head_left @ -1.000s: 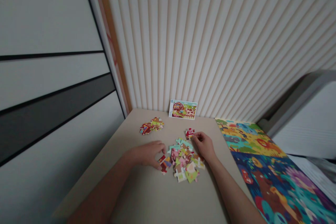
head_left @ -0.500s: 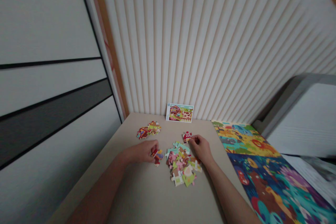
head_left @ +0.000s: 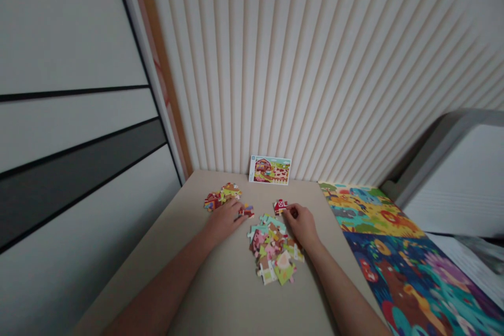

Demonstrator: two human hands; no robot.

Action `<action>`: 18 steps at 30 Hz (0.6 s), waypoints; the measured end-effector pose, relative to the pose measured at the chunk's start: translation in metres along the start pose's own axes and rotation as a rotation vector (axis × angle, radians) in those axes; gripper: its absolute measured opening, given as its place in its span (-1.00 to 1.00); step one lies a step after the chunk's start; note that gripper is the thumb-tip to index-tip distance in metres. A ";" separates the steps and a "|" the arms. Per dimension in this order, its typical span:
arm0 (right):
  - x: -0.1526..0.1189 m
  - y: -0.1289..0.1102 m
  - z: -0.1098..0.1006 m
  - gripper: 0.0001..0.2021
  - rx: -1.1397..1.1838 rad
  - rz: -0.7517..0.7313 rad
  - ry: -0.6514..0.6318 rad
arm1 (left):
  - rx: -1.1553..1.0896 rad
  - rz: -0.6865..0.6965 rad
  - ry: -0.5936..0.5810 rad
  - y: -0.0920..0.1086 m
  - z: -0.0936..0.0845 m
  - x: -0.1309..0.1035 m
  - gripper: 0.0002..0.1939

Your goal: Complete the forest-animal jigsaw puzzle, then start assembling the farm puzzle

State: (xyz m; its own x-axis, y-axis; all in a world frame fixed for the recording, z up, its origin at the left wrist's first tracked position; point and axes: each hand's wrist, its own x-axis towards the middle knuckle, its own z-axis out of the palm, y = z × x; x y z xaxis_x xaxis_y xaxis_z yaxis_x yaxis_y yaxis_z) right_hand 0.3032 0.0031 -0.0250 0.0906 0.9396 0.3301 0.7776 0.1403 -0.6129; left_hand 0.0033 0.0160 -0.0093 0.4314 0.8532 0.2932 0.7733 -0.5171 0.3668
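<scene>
My left hand [head_left: 225,219] has its fingers on a small red and multicoloured puzzle cluster [head_left: 247,211], at its left side. Just beyond that hand lies another group of red and green puzzle pieces [head_left: 222,196]. My right hand [head_left: 302,224] pinches the lower right edge of a red barn puzzle piece [head_left: 280,206]. A heap of loose puzzle pieces [head_left: 272,252] in pink, green and pale blue lies between my hands, nearer to me. At the back of the table a picture card [head_left: 270,170] with a barn and a cow leans upright.
The beige table [head_left: 220,294] ends at a pleated white curtain [head_left: 268,63]. Two colourful animal pictures [head_left: 417,278] lie along the right side, with a grey and white object [head_left: 452,173] behind them. A white panelled surface [head_left: 71,178] stands to the left.
My left hand has moved away from me with the small cluster, up beside the red and green group. My right hand has stayed at the barn piece.
</scene>
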 end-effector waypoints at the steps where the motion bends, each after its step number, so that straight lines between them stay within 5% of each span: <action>1: 0.000 -0.001 0.000 -0.72 -0.004 0.002 -0.002 | 0.000 0.010 0.004 0.001 0.001 0.000 -0.73; 10: -0.004 -0.017 -0.013 -0.72 0.044 -0.083 0.057 | 0.000 0.047 0.003 0.001 0.000 -0.001 -0.68; 18: -0.039 -0.064 -0.027 -0.50 0.091 -0.491 -0.355 | -0.032 0.071 0.010 0.003 -0.002 0.000 -0.70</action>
State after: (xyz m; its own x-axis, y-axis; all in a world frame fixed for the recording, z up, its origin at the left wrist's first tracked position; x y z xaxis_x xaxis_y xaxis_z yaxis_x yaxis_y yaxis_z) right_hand 0.2671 -0.0509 0.0212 -0.4896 0.8030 0.3398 0.6187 0.5945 -0.5136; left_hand 0.0045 0.0140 -0.0066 0.4801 0.8134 0.3285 0.7254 -0.5787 0.3726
